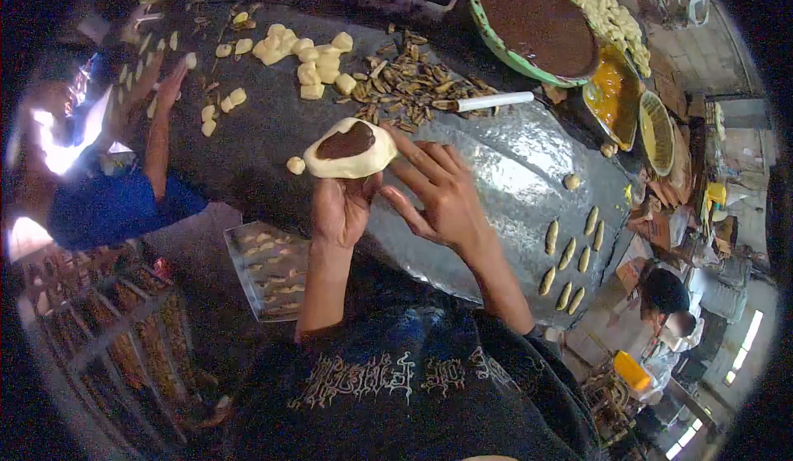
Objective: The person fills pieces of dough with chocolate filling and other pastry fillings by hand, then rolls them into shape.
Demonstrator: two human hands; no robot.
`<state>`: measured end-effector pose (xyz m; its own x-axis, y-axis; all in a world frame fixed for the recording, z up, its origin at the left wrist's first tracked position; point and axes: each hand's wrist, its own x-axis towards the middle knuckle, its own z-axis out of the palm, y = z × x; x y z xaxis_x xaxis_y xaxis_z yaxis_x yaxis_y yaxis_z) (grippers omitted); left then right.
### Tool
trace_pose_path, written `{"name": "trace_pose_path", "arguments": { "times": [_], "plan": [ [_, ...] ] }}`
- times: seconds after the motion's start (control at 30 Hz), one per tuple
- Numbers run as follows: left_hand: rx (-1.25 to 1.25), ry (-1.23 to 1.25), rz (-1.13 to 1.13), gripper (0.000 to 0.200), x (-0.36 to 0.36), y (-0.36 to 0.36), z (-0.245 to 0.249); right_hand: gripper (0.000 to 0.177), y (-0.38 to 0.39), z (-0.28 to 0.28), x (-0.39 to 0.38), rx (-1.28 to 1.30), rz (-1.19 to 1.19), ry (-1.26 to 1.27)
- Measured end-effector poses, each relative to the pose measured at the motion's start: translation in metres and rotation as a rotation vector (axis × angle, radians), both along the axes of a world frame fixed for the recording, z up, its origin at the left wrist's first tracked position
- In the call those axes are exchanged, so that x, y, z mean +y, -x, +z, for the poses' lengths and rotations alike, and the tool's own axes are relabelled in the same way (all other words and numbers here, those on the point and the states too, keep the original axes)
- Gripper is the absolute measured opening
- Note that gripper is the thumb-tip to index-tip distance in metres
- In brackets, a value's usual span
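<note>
A flattened piece of pale dough with dark brown filling spread on it rests in my left hand. That hand's fingers are under the dough, mostly hidden by it. At the dough's right edge is my right hand, its fingers stretched out and the thumb apart below; the fingertips touch or nearly touch the rim. A small dough ball lies left of the dough. Beyond, a pile of brown strips lies on the dark work surface, beside a white-handled tool.
A green basin of brown filling stands at the back, near a container of orange mixture and a yellow basket. Dough lumps lie back left; several shaped rolls lie right. A tray and a co-worker's arm are left.
</note>
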<state>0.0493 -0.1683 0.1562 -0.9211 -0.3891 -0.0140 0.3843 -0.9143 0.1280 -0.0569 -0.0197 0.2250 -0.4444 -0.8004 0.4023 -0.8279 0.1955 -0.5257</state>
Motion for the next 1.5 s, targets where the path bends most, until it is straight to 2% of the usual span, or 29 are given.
{"name": "trace_pose_path", "arguments": {
  "times": [0.13, 0.23, 0.3, 0.37, 0.5, 0.53, 0.63, 0.67, 0.77, 0.87, 0.93, 0.97, 1.03, 1.07, 1.17, 1.2, 1.37, 1.43, 1.5],
  "plan": [
    [0.024, -0.009, -0.036, 0.050, -0.050, 0.013, -0.011, 0.027, 0.029, -0.033, -0.022, -0.220, -0.075, -0.024],
    [0.063, -0.139, -0.089, 0.051, -0.077, 0.027, -0.017, 0.024, 0.077, -0.087, -0.030, -0.353, -0.305, -0.062],
    [0.045, -0.205, -0.104, 0.049, -0.083, 0.036, -0.016, 0.025, 0.115, -0.125, -0.037, -0.156, -0.342, -0.114],
    [0.021, -0.244, -0.122, 0.048, -0.086, 0.044, -0.011, 0.025, 0.156, -0.168, -0.042, -0.041, -0.266, -0.287],
    [0.105, -0.220, -0.197, 0.053, -0.083, 0.061, -0.010, 0.023, 0.177, -0.168, -0.059, 0.119, -0.168, -0.598],
    [0.133, -0.215, -0.212, 0.054, -0.081, 0.063, -0.008, 0.021, 0.180, -0.189, -0.056, 0.107, -0.201, -0.572],
    [0.178, -0.223, -0.249, 0.055, -0.072, 0.068, -0.014, 0.023, 0.183, -0.193, -0.065, 0.427, -0.255, -0.673],
    [0.182, -0.222, -0.252, 0.055, -0.070, 0.067, -0.015, 0.023, 0.186, -0.191, -0.064, 0.431, -0.237, -0.642],
    [0.180, -0.257, -0.259, 0.055, -0.057, 0.066, -0.007, 0.025, 0.194, -0.166, -0.068, -0.007, -0.290, -0.724],
    [0.185, -0.282, -0.260, 0.054, -0.042, 0.062, 0.005, 0.027, 0.180, -0.124, -0.058, -0.560, -0.415, -0.240],
    [0.210, -0.288, -0.263, 0.052, -0.030, 0.060, 0.018, 0.027, 0.155, -0.076, -0.053, -0.630, -0.345, 0.007],
    [0.145, -0.316, -0.245, 0.050, -0.022, 0.057, 0.024, 0.027, 0.140, -0.048, -0.047, -0.662, -0.308, 0.130],
    [0.015, -0.375, -0.218, 0.048, -0.004, 0.051, 0.033, 0.022, 0.110, 0.012, -0.029, -0.492, -0.260, 0.180],
    [0.256, -0.287, -0.237, 0.049, 0.006, 0.052, 0.033, 0.021, 0.094, 0.039, -0.018, -0.410, -0.220, 0.195],
    [0.283, -0.205, -0.236, 0.047, 0.043, 0.051, 0.036, 0.021, 0.052, 0.103, 0.019, -0.182, -0.118, 0.216],
    [0.195, -0.173, -0.194, 0.046, 0.062, 0.045, 0.052, 0.022, 0.039, 0.119, 0.032, -0.125, -0.087, 0.208],
    [0.266, -0.104, -0.270, 0.048, 0.135, 0.028, 0.069, 0.028, 0.011, 0.130, 0.107, 0.254, 0.014, 0.137],
    [0.095, 0.068, -0.212, 0.050, 0.162, 0.013, 0.081, 0.025, -0.007, 0.140, 0.136, 0.283, -0.003, 0.136],
    [0.026, 0.179, -0.173, 0.056, 0.184, 0.000, 0.089, 0.025, -0.021, 0.145, 0.163, 0.327, -0.040, 0.163]
  ]
}}
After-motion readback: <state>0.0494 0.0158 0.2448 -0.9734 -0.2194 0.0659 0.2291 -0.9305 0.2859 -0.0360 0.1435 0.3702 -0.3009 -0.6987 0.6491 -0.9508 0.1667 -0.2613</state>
